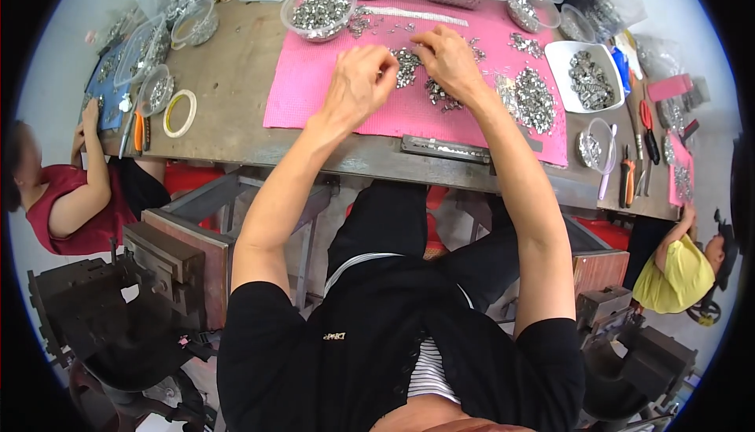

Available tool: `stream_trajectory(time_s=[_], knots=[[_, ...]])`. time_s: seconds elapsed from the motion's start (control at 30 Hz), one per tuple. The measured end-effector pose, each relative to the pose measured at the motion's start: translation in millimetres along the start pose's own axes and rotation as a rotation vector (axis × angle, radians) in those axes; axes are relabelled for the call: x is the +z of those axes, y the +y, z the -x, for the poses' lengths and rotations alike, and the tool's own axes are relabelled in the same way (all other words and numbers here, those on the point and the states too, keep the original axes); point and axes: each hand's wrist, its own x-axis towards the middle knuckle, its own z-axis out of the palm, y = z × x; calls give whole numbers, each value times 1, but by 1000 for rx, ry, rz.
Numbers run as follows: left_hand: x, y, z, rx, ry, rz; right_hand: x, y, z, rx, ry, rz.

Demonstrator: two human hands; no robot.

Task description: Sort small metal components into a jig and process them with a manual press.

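Note:
Both of my hands work over a pink textured mat [303,90] strewn with small shiny metal pieces. My left hand [359,84] is closed, its fingers curled and thumb drawn in, beside a small heap of metal pieces [406,70]. Across that heap, my right hand [451,60] bends its fingers down in a pinch at the heap's far right edge. Anything held in either hand is too small or hidden to make out. Below the right palm lies another heap of metal pieces [443,97]. A larger pile [536,101] spreads to the right of my right wrist.
Clear tubs of metal parts [318,13] line the mat's far edge. A white tray [560,78] stands right, near orange-handled pliers [627,180]. A dark metal bar [446,149] lies at the front edge. A tape roll [180,113] rests left. Other people sit on both sides.

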Motion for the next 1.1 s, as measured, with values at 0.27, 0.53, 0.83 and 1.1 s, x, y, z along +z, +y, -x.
stream_trajectory(time_s=[0.27, 0.53, 0.83, 1.1], knots=[[2, 24, 38, 96, -89, -117, 6, -4, 2, -94, 17, 63], [0, 26, 38, 82, -114, -157, -68, -43, 45, 193, -330, -169], [2, 58, 36, -207, -212, 313, -74, -22, 102, 254, -170, -152], [19, 91, 57, -253, -189, 427, -73, -26, 105, 104, -251, -165]])
